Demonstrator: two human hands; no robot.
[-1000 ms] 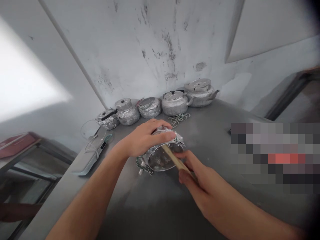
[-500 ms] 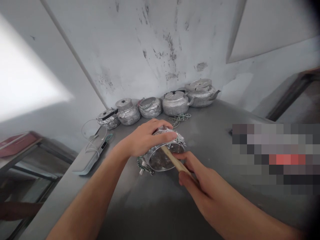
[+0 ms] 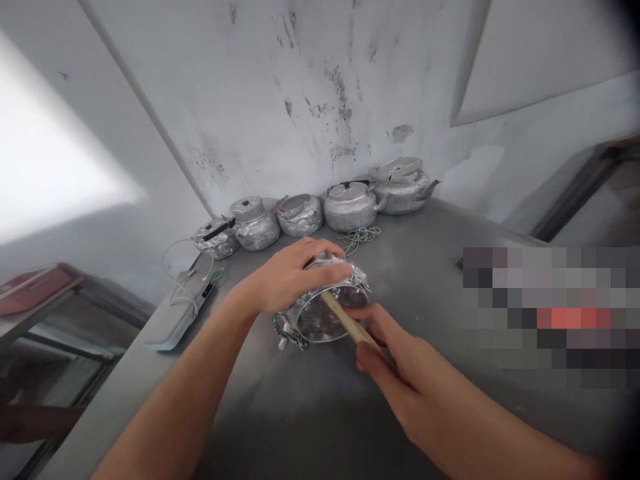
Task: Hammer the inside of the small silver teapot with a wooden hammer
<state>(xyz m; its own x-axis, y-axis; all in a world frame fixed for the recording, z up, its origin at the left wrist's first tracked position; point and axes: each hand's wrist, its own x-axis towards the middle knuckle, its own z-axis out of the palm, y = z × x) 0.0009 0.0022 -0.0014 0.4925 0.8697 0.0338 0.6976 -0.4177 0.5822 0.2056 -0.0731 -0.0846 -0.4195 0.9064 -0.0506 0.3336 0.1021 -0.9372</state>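
Observation:
A dented silver metal kettle (image 3: 320,321) lies tipped on the table, its open mouth facing me. Over its upper side curls my left hand (image 3: 293,275), thumb and fingers gripping the wall. My right hand (image 3: 397,357) is closed around a pale wooden stick (image 3: 347,321), whose far end reaches inside the kettle; the tip is hidden. A green-and-white cord (image 3: 293,333) hangs at the kettle's left side. The fingers of my right hand come close to the rim; whether they touch it I cannot tell.
Several silver kettles (image 3: 350,210) stand in a row along the wall. A patterned cord (image 3: 363,235) lies before them. A pale device with a cable (image 3: 175,321) sits at the grey table's left edge. A red object (image 3: 40,287) rests on a side bench. A blurred-out patch covers the right.
Almost nothing differs. Both hands, the kettle and the wooden stick keep the same positions; the view has shifted very slightly.

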